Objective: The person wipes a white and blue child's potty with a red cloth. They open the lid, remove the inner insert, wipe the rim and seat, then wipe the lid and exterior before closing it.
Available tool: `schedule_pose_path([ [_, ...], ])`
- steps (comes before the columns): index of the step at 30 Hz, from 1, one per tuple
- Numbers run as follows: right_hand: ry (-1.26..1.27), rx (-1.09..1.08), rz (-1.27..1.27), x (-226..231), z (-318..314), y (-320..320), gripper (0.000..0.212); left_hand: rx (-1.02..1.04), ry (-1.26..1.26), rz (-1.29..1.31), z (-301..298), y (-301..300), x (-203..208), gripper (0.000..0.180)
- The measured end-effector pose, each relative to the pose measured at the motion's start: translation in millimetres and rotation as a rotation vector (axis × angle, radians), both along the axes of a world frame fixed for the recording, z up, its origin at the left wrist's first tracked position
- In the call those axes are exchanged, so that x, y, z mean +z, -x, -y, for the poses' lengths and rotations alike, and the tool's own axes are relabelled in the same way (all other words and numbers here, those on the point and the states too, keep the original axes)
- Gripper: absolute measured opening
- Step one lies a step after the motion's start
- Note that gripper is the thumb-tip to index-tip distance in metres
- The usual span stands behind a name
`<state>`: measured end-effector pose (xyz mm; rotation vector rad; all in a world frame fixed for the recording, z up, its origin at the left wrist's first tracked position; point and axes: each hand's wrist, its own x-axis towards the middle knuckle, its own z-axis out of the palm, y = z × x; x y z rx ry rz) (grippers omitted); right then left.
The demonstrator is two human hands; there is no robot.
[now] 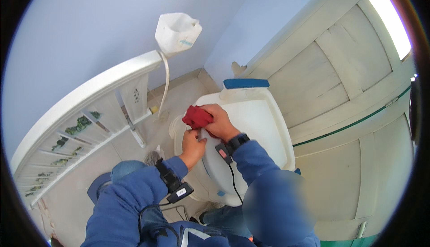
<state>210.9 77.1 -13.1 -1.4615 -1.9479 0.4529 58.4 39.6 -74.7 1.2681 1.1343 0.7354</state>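
Note:
My right hand (218, 119) is closed around a bunched red cloth (197, 117). The cloth presses at the upper end of a pale grey curved panel (217, 157), which slants over a white plastic tray (251, 117). Just below the cloth, my left hand (193, 147) has its fingers curled at the panel's upper left edge; what its fingertips grip is partly hidden. A blue-topped handle (246, 84) rises from the tray's far side. Straps with small black boxes sit on both wrists.
To the left stands a white bed-end-like rail panel (85, 99) with green leafy pictures. A white open container (177, 34) is at the wall, with a pale cord (167, 81) hanging below. Worn wooden doors (331, 81) rise at the right. My legs are close below.

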Motion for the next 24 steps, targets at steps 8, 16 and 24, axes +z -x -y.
schedule_pose_path([
  [8,-0.23,-0.998,0.441,3,43,-186,0.043,-0.083,-0.078,-0.135,-4,0,25,0.08],
  [16,0.115,-0.908,0.278,-6,8,-270,0.044,-0.101,0.078,0.007,-3,-8,20,0.087],
  [24,0.019,-1.141,0.624,0,-12,-265,0.049,-0.067,0.025,0.045,-3,-11,5,0.086],
])
